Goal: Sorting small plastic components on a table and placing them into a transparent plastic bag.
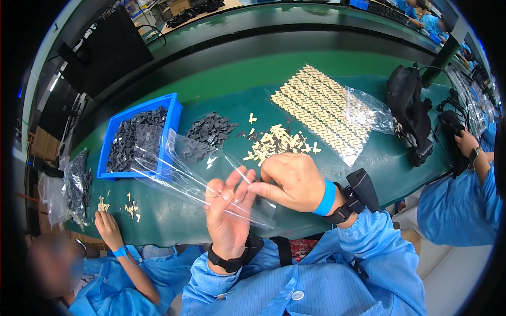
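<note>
A clear plastic bag (182, 171) stretches from the blue bin's edge down to my hands in front of my body. My left hand (230, 216), palm up with fingers curled, has the bag's near end in its grip. Thumb and bent fingers of my right hand (294, 181) pinch the bag's edge at the left fingertips. Just beyond the right hand lies a loose heap of small cream-coloured pieces (279, 143) with a few dark ones. A pile of dark grey pieces (211, 129) sits to its left, partly seen through the film.
A blue bin (171, 117) full of dark grey pieces stands at left. Cream pieces lie in neat rows as a sheet (321, 108), partly under clear film. A black bag (408, 108) is at right. Co-workers sit on both sides; one hand (108, 230) touches small pieces.
</note>
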{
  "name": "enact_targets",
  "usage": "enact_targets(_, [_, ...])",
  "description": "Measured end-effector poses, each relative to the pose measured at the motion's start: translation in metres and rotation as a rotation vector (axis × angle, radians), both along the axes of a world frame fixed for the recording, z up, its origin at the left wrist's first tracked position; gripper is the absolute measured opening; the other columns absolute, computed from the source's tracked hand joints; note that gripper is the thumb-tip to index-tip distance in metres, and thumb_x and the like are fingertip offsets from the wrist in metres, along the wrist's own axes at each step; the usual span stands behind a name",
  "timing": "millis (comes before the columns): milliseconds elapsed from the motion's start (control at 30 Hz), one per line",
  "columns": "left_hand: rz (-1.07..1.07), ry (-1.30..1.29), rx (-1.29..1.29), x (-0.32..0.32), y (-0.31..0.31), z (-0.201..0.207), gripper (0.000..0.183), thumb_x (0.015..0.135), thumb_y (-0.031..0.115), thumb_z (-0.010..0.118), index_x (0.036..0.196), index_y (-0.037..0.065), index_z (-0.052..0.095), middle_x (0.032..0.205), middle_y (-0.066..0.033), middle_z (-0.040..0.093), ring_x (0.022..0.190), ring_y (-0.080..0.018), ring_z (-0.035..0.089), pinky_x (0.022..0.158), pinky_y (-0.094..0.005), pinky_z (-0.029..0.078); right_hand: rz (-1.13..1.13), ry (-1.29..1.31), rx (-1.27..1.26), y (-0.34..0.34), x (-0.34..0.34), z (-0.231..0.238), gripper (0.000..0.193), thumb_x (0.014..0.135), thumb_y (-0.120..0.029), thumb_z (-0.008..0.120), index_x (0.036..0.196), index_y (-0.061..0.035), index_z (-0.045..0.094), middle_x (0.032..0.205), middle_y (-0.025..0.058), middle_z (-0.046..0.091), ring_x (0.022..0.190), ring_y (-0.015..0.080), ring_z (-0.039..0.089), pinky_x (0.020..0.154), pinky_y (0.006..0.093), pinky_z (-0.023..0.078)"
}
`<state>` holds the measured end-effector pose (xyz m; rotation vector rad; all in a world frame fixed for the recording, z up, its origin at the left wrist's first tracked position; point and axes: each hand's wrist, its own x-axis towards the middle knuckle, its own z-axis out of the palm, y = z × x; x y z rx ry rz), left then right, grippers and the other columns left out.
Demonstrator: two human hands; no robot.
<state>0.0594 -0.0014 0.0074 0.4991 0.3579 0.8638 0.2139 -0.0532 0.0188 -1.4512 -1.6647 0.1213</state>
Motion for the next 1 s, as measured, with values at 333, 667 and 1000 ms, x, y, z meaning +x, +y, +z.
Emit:
enact_targets(333, [-0.041,-0.062,-0.041,-0.003,-0.001,0.001,0.017,0.075,0.007,0.056,0.09,0.009,0.051,0.115,-0.0166,0.053,0.111,-0.0302,0.049,0.098,-0.0405,0.038,0.213,0.286,-0.05,-0.002,-0.004,0.001,0.026,0.088,-0.023,0.051,0.07,-0.0036,0.053,0.061,0.0121,0.052,0.058,0.0302,0.054,0.051,0.0392,0.041])
enact_targets(667, [-0.079,-0.182,-0.044,-0.015,0.001,0.004,0.02,0.077,0.007,0.053,0.096,0.006,0.052,0.122,-0.0183,0.05,0.118,-0.0321,0.044,0.098,-0.0436,0.038,-0.122,-0.142,0.165,0.004,0.017,0.004,0.021,0.081,-0.012,0.06,0.066,-0.0026,0.049,0.057,0.0109,0.045,0.052,0.0294,0.049,0.047,0.0381,0.038])
enact_targets(1000, [-0.092,-0.304,0.152,-0.074,0.015,0.011,0.021,0.083,0.006,0.047,0.104,0.006,0.043,0.132,-0.0187,0.04,0.13,-0.0317,0.029,0.101,-0.0485,0.035,-0.173,-0.472,-0.223,0.027,0.074,0.0,0.023,0.081,-0.022,0.059,0.066,-0.0049,0.059,0.061,0.0127,0.056,0.059,0.0321,0.055,0.054,0.0412,0.043])
